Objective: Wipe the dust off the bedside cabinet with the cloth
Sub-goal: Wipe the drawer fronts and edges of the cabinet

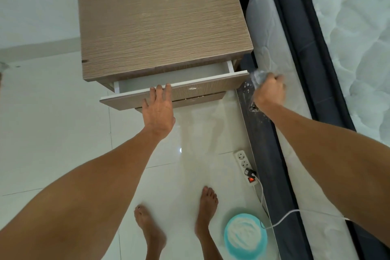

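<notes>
- Beside the bed, at about twelve o'clock from the person's bare feet, stands the cabinet (pixel 162 19), its wood-grain top bare and showing a few pale specks.
- Its top drawer (pixel 173 91) is pulled partly out, the white inside looking empty from here.
- The left hand (pixel 158 110) lies flat with fingers together, fingertips hooked over the drawer front's upper edge; my guess is it steadies or moves the drawer so the cloth can reach the edges.
- The right hand (pixel 269 93) is closed in a fist around the cloth (pixel 258 78), a crumpled greyish wad that pokes out toward eleven o'clock of the knuckles.
- That cloth sits off the cabinet's three o'clock side, just beside the drawer's right corner and over the dark bed frame (pixel 261 129), not touching the top.
- Whether the cloth brushes the drawer corner I cannot tell.
- A teal bowl (pixel 245 236) of something white rests on the floor at five o'clock of the feet, near a power strip (pixel 245 167); I take it for the rinse or cleaning supply, kept within reach.
</notes>
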